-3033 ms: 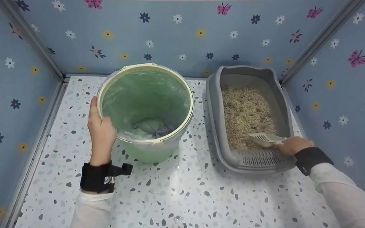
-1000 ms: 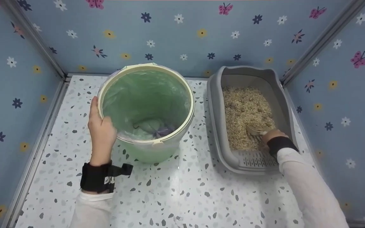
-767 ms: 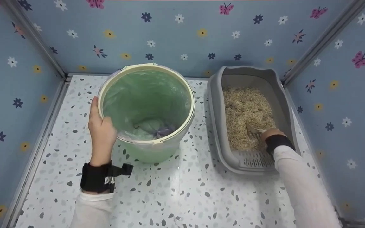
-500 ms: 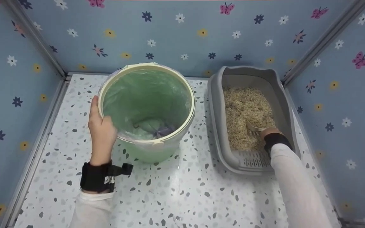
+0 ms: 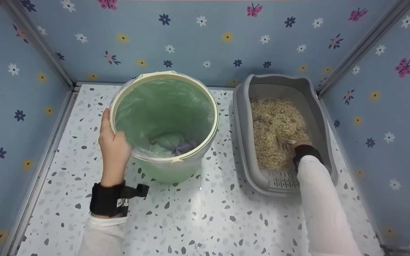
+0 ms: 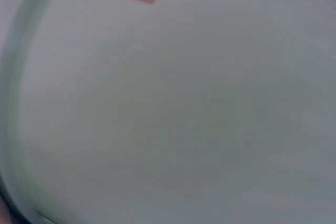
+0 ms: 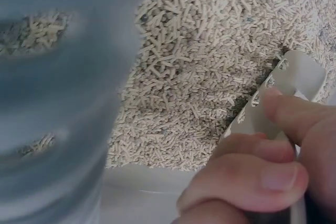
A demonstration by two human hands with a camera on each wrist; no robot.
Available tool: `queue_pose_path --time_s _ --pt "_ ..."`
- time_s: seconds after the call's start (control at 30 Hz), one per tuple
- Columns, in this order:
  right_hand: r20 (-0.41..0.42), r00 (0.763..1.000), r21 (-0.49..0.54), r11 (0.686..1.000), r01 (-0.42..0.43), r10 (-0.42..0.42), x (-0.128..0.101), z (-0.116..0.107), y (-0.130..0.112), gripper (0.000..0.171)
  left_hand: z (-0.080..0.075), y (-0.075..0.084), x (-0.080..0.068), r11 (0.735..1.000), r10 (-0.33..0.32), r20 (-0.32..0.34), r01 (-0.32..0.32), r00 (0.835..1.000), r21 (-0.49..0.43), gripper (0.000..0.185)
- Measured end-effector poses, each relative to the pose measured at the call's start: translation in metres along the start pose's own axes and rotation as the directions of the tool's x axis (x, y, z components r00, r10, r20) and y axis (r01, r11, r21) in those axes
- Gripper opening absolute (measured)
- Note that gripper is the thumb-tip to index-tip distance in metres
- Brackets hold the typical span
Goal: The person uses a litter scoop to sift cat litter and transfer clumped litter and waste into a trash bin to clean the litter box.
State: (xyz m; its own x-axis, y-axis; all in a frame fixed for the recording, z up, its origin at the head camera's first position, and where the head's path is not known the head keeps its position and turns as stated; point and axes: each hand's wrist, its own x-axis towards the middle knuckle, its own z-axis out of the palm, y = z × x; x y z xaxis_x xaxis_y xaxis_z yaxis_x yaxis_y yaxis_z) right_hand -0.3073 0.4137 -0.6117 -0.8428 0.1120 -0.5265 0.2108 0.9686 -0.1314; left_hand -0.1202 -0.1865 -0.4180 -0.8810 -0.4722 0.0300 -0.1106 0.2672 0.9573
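Scoop in right of frame, blade dug into litter inside grey litter box; right hand fingers curled round handle, gripping it. Left hand at left-centre, thumb along rim of green-lined bin, fingers wrapped over edge, steadying it. Bin holds only crumpled liner at bottom. Judgement: digging stage; no load lifted yet, transfer to bin left. Both stand on speckled tabletop.

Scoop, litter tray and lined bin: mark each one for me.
scoop [image 7: 296, 80], right wrist view, pale blade pushed into the pellets.
litter tray [image 5: 241, 117], head view, grey left rim.
bin [image 5: 215, 117], head view, cream rim on the right side.
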Motion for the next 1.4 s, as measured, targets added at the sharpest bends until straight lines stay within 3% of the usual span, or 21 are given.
queue_pose_path --time_s 0.1,0.23,0.33,0.4,0.43,0.47,0.53,0.63,0.67,0.7,0.77,0.9,1.03,1.17,1.4 --pt "-0.065 0.998 0.021 1.0 -0.023 0.025 0.028 0.011 0.019 0.028 0.001 0.0 0.0 1.0 -0.006 0.005 0.006 1.0 0.0 0.066" --pt "-0.094 0.995 0.041 0.999 -0.012 0.016 0.038 0.01 0.029 0.038 0.001 0.001 -0.001 1.0 -0.007 0.008 0.007 1.0 0.002 0.066" --pt "-0.042 0.999 0.073 0.997 -0.03 0.033 -0.008 -0.011 -0.004 0.045 0.0 0.002 -0.001 1.0 -0.011 0.006 0.011 1.0 0.005 0.066" --pt "-0.062 0.998 0.095 0.995 -0.019 0.025 -0.049 -0.024 -0.032 0.048 0.0 0.002 0.0 1.0 -0.012 0.003 0.012 1.0 0.006 0.066" --pt "-0.03 0.998 0.111 0.992 -0.056 0.06 -0.062 -0.03 -0.042 0.051 0.0 0.002 0.0 1.0 -0.013 0.002 0.013 1.0 0.007 0.066" --pt "-0.028 0.998 0.115 0.992 -0.049 0.053 -0.06 -0.029 -0.041 0.051 0.0 0.002 0.0 1.0 -0.013 0.001 0.013 1.0 0.006 0.066" --pt "-0.054 0.998 0.108 0.994 -0.029 0.035 -0.029 -0.015 -0.017 0.056 0.0 0.001 0.0 1.0 -0.004 -0.001 0.004 1.0 0.0 0.066" --pt "-0.094 0.994 0.104 0.994 -0.042 0.052 0.05 0.016 0.037 0.067 0.0 0.001 0.0 1.0 0.004 -0.001 -0.004 1.0 -0.007 0.065" --pt "-0.131 0.991 0.092 0.995 -0.026 0.038 0.066 0.023 0.048 0.071 0.0 0.001 0.0 1.0 0.007 -0.002 -0.007 1.0 -0.009 0.065" --pt "-0.13 0.99 0.096 0.995 -0.04 0.053 0.067 0.023 0.049 0.076 0.0 0.001 0.0 1.0 0.01 -0.002 -0.01 1.0 -0.008 0.065" --pt "-0.14 0.988 0.085 0.995 -0.049 0.06 0.046 0.014 0.034 0.074 0.0 0.001 0.0 1.0 0.008 -0.002 -0.008 1.0 -0.005 0.065" --pt "-0.164 0.985 0.089 0.995 -0.04 0.054 -0.047 -0.027 -0.029 0.058 0.0 0.001 -0.001 1.0 0.008 0.0 -0.008 1.0 0.001 0.065" --pt "-0.317 0.948 0.111 0.994 0.018 0.018 -0.104 -0.044 -0.065 0.048 0.0 0.001 0.0 1.0 0.006 -0.002 -0.006 1.0 -0.003 0.066" --pt "-0.425 0.905 0.133 0.991 0.033 0.027 -0.115 -0.042 -0.072 0.047 0.0 0.001 0.0 1.0 0.001 0.0 -0.001 1.0 -0.002 0.065" --pt "-0.473 0.88 0.126 0.984 0.126 -0.052 -0.122 -0.039 -0.074 0.048 0.001 0.002 0.0 1.0 -0.023 0.007 0.023 1.0 -0.008 0.066"
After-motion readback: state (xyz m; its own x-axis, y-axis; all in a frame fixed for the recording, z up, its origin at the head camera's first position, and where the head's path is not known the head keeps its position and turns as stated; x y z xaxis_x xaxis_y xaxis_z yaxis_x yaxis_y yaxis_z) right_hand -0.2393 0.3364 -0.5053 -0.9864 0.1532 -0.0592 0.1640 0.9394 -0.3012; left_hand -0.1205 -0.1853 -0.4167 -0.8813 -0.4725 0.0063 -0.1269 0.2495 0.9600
